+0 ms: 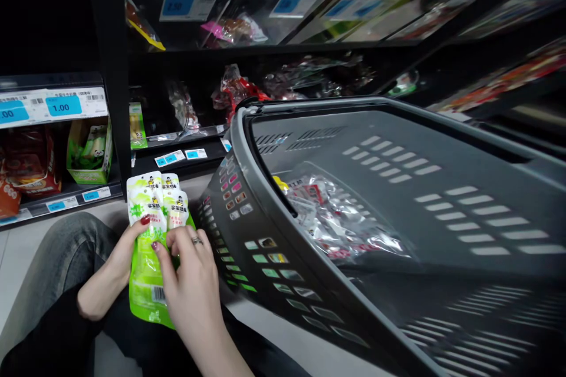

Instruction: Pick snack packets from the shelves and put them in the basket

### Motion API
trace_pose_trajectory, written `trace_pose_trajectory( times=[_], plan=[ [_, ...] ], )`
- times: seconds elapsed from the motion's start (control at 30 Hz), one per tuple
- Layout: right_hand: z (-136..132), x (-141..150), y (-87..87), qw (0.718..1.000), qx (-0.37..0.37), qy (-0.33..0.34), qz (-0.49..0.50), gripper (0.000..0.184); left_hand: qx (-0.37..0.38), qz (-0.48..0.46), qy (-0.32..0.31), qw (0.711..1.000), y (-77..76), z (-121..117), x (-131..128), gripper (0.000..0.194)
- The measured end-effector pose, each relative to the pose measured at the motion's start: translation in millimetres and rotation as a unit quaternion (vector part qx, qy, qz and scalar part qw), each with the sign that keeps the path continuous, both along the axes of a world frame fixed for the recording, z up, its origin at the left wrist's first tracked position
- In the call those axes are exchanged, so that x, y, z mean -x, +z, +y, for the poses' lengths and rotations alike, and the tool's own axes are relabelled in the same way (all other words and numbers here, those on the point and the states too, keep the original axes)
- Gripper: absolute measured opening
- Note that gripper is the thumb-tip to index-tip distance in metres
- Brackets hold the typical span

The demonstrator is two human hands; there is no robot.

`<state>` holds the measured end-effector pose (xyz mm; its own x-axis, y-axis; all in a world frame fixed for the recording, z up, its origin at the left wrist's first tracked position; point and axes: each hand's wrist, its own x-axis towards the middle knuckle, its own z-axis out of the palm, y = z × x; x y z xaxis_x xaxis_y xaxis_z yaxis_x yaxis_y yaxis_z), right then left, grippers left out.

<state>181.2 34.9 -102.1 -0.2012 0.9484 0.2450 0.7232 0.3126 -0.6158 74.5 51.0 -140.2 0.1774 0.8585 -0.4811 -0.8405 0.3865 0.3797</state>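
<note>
left hand (112,271): gripping green packets (145,268), thumb on front
right hand (190,271): fingers curled at the packets, can't tell if gripping
green packets: just left of grey basket (451,159)
grey basket: clear bags (340,218) inside

Plain grey on basket (398,135), patterned with rows of slanted slots; black on its handle (287,205). Left of basket: lime green with white tops and black print on packets (148,262); dark red on nails (145,220); silver on ring (197,240); faded grey-blue on jeans (73,241); black on sleeve (48,336). Inside basket: clear with red on bags (340,218). Behind basket: bright red on crinkled pack (241,94). Farther left of basket: green on carton (89,177), sky-blue blocks on white price label (64,106). Below basket: pale grey on floor (260,312).
</note>
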Motion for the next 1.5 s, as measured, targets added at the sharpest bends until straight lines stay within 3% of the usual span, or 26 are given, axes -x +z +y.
trace_pose_trajectory(
  times=[0.1, 0.23, 0.4, 0.6, 1.0, 1.5],
  plan=[
    [2.9, -7.1, 3.7, 0.99, 0.039, -0.015, 0.135, 0.014, 0.024, 0.005, -0.007, 1.0, -4.3, 1.1, 1.0, 0.03],
    [8.2, -18.5, 11.7, 0.933, 0.116, -0.045, 0.339, 0.017, 0.047, 0.072, 0.01, 0.996, -3.1, 2.4, 7.8, 0.028],
    [13.5, -29.8, 22.6, 0.88, 0.105, -0.071, 0.458, 0.019, 0.035, 0.124, 0.034, 0.991, 4.5, 2.9, 15.4, 0.03],
    [14.7, -32.6, 22.5, 0.849, 0.144, -0.036, 0.506, 0.013, 0.032, 0.132, 0.033, 0.99, 6.4, 3.2, 14.4, 0.034],
    [13.1, -30.9, 25.1, 0.833, 0.165, -0.004, 0.529, 0.012, 0.041, 0.163, 0.042, 0.985, 6.4, 4.8, 11.9, 0.035],
    [14.3, -33.1, 23.9, 0.817, 0.177, -0.02, 0.548, 0.011, 0.046, 0.144, 0.029, 0.988, 5.7, 4.9, 11.6, 0.033]
  ],
)
